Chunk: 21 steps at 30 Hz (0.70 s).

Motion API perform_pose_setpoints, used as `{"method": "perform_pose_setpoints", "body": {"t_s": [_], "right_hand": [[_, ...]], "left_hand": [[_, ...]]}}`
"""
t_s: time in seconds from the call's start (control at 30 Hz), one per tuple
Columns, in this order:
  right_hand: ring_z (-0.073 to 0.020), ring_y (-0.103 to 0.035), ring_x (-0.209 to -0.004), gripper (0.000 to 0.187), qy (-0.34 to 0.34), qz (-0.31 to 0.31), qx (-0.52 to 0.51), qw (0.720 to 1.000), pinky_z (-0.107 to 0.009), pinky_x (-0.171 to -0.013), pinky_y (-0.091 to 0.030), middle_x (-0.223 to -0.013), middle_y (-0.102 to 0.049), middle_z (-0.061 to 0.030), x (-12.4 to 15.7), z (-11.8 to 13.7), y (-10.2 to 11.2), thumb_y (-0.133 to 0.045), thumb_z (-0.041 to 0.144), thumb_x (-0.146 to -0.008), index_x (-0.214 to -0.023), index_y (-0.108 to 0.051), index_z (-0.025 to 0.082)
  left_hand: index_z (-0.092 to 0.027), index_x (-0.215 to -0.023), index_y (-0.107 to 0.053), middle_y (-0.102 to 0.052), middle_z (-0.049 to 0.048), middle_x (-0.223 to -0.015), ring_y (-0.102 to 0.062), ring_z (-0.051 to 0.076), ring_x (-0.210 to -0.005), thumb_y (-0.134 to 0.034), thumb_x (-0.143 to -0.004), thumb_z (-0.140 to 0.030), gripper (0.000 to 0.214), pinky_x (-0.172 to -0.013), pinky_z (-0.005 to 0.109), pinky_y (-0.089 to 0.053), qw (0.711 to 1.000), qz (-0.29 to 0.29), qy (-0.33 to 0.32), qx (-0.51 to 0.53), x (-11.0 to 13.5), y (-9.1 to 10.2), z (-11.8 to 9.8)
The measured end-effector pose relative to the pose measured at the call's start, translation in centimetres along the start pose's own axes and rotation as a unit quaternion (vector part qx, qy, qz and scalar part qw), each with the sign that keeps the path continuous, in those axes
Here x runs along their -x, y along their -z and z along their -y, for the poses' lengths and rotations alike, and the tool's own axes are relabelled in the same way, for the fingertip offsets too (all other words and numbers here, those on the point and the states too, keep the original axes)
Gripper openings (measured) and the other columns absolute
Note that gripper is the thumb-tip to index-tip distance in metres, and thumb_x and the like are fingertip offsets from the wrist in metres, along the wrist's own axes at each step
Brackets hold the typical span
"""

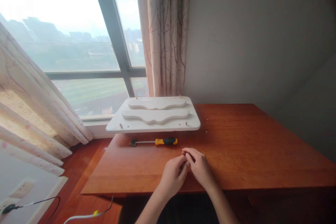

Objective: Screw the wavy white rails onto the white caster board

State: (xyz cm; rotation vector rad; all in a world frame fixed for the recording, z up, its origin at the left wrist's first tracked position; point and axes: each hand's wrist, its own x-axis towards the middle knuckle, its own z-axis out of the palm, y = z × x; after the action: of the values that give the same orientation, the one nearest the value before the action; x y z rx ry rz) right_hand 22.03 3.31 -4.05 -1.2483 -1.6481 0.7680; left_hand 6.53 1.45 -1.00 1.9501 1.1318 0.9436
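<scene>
- I see a screwdriver [153,142] lying flat on the wooden table [249,147]. Its length runs left to right, roughly parallel to the table's near edge.
- Its handle is yellow with a black grip and points right. The thin bare-metal shaft points left and ends in a darker tip whose shape I cannot make out.
- It sits just in front of the near edge of the white board [154,126], apart from it.
- It lies just beyond the left hand [172,176] and right hand [200,168], and neither touches it.
- The two hands meet at the fingertips low over the table. Anything pinched there is hidden from me.
</scene>
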Motion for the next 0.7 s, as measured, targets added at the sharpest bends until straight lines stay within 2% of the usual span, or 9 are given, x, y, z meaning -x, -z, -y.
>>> {"method": "perform_pose_setpoints", "body": {"t_s": [0.4,0.7], "right_hand": [[-0.0237,-0.072,-0.097,0.03,-0.009,-0.001,-0.01,1.0,-0.036,-0.089,-0.057,-0.105,-0.076,-0.0103,0.03,-0.18,-0.03,-0.047,0.024,-0.097,-0.107,-0.075,0.02],[-0.0242,-0.073,-0.094,0.029,-0.007,-0.01,-0.02,1.0,-0.037,-0.087,-0.059,-0.104,-0.077,-0.0102,0.04,-0.15,-0.08,-0.049,0.025,-0.096,-0.105,-0.076,0.021]], "left_hand": [[-0.019,-0.075,-0.05,-0.06,0.0015,-0.07,-0.051,0.014,-0.062,-0.047,-0.098,-0.025,0.024,-0.061,0.024,-0.035,1.0,0.008,0.006,0.0,-0.34,-0.31,0.24],[-0.018,-0.076,-0.053,-0.062,0.0027,-0.072,-0.052,0.014,-0.063,-0.048,-0.097,-0.025,0.023,-0.063,0.024,-0.037,1.0,0.013,0.014,0.001,-0.37,-0.42,0.34]]}}
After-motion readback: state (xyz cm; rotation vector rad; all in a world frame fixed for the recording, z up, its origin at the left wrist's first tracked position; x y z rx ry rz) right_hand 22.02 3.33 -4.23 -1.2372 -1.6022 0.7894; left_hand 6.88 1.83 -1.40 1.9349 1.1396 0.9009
